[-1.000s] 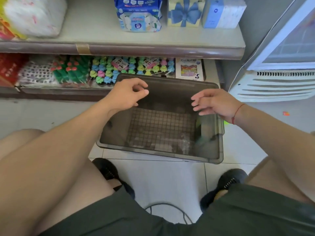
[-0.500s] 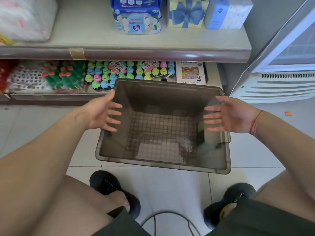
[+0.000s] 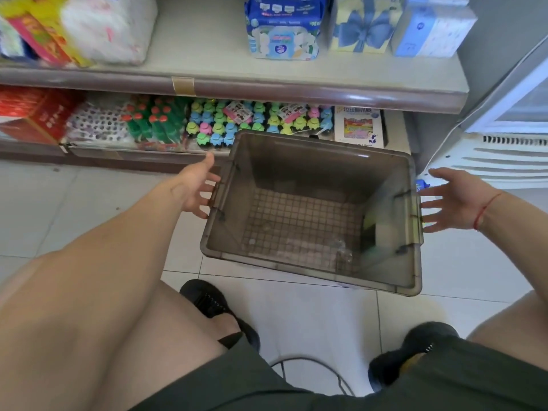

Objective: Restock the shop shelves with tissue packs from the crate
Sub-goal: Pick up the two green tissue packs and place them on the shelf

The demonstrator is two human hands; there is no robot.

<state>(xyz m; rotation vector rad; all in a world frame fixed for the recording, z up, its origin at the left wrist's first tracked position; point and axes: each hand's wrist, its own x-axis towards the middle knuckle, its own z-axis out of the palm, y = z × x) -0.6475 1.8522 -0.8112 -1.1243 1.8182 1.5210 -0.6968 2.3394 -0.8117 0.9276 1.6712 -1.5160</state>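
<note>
Closest in, two black shoes [image 3: 213, 304] straddle a loop of cable [image 3: 311, 361] on the tiled floor [image 3: 89, 209]. At 12 o'clock from them the crate [image 3: 296, 264] sits on the floor, drawn up to the lower shelf [image 3: 148, 154], probably so packs need only a short lift. Its grid bottom shows no tissue packs, only a scrap of clear film. I cannot identify the green-yellow blur at its 3 o'clock wall.

The left grip [image 3: 197, 188] is at the crate's 9 o'clock, fingers spread apart. I cannot tell whether the tips touch the rim or are just beside it. The right grip [image 3: 453, 200] mirrors it at 3 o'clock, fingers spread, just beside the rim and holding nothing. Both palms face inward, so the crate lies squarely between them, which suggests a two-sided hold to lift or shift a crate that looks emptied.

Farther off at 12 o'clock, the upper shelf [image 3: 207, 48] carries the tissue packs [image 3: 283, 28] in a row near its right end, with bare shelf at their 9 o'clock.
</note>
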